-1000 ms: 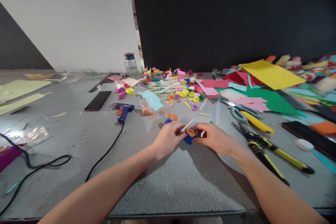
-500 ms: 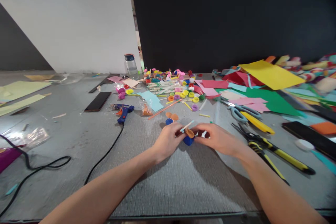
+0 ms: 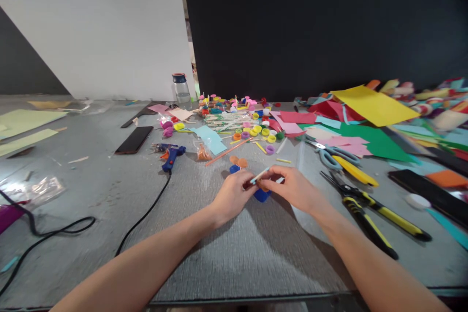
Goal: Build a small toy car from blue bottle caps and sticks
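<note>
My left hand is closed, thumb and fingers pinching the left side of a small craft piece with a dark blue base. A brown-orange part sits on top of that base, partly covered by fingers. Across it slants a thin pale stick with light-blue ends, close to both sets of fingertips. My right hand is closed too, its thumb and forefinger pressed on the brown-orange part from the right. Just behind my left hand lies a similar blue piece with two brown discs.
A blue glue gun and a black phone lie left. Scissors, a yellow cutter and black-yellow pliers lie right. Behind are colourful caps, sticks, coloured paper and a bottle.
My right hand has shifted left and its fingertips have moved from the side of the blue base up onto the brown-orange part. My left hand stays almost in place.
</note>
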The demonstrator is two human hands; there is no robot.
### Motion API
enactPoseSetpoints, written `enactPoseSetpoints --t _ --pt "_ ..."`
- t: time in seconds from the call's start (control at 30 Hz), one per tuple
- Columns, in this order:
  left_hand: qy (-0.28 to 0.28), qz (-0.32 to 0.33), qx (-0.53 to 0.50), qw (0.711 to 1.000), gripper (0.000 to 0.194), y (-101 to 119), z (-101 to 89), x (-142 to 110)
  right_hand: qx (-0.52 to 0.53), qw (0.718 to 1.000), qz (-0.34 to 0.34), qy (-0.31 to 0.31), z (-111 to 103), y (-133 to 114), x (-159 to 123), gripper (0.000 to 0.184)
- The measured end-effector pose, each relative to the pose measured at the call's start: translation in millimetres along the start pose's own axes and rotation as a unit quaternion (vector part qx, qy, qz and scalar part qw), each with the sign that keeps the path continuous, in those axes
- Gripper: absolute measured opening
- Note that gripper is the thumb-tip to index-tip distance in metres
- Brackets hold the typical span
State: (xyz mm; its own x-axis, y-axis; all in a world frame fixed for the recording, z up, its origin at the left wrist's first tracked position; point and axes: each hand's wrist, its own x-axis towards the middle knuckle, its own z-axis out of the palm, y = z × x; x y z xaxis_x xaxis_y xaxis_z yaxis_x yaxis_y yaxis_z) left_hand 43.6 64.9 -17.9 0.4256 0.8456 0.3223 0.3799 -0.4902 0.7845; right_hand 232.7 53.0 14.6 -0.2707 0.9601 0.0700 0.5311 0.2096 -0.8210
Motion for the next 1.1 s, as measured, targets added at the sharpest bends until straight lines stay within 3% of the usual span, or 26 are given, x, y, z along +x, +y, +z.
enactPoseSetpoints --t 0.43,0.77,1.1 --pt "-0.004 -0.012 0.001 1.000 0.023 0.2 0.0 -0.3 -0.005 0.999 0.027 0.025 6.0 -2.8 1.9 0.008" --pt "-0.005 -0.008 -0.010 1.000 0.013 3.1 -1.2 -1.5 -0.018 1.000 -0.008 0.018 -6.7 2.0 -1.2 0.028" --pt "0.003 -0.017 -0.009 1.000 0.016 2.6 0.1 -1.1 -0.033 0.999 -0.019 0.032 2.5 -3.5 -2.8 0.017"
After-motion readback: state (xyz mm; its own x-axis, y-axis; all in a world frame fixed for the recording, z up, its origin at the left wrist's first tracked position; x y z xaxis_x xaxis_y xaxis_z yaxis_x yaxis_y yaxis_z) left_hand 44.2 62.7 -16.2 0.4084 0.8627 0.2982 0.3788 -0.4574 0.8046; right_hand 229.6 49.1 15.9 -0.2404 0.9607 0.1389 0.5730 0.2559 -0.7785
